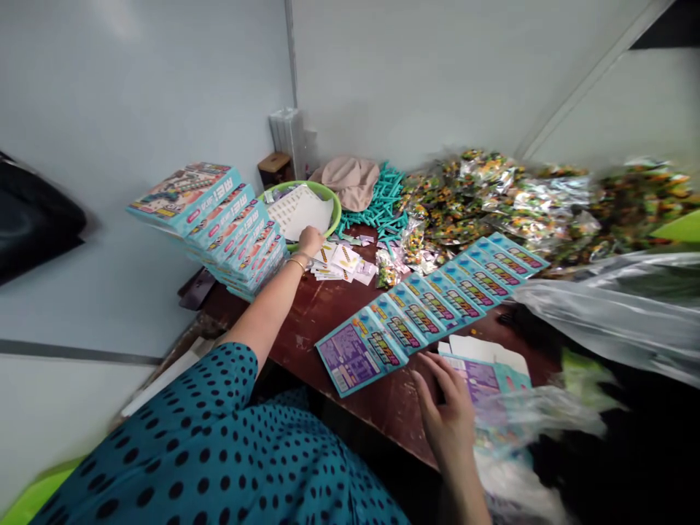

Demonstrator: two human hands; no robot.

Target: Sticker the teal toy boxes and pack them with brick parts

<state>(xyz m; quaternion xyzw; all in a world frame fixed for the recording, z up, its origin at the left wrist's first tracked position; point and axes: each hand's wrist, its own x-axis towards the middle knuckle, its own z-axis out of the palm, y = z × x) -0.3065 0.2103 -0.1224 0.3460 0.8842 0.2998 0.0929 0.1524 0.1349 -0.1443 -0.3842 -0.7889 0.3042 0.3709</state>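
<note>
My left hand point(310, 242) reaches to the front rim of a green basket point(337, 211), beside a pile of small printed cards point(342, 260). Its fingers look curled together, and what they hold, if anything, is hidden. White sheets with rows of small prints point(302, 211) lie in the basket. My right hand point(445, 397) has its fingers apart, just in front of a long overlapping row of flat blue printed boxes point(421, 317). Under and beyond that hand lie more flat printed cartons point(481, 375), partly covered by clear plastic.
Blue boxes point(219, 219) stand in a tall leaning stack at the left. Behind the row lie teal plastic pieces point(383, 200), a beige cloth hat point(347, 182) and a heap of small clear bags with colourful parts point(464, 197). A clear plastic bag point(612, 299) hangs at the right.
</note>
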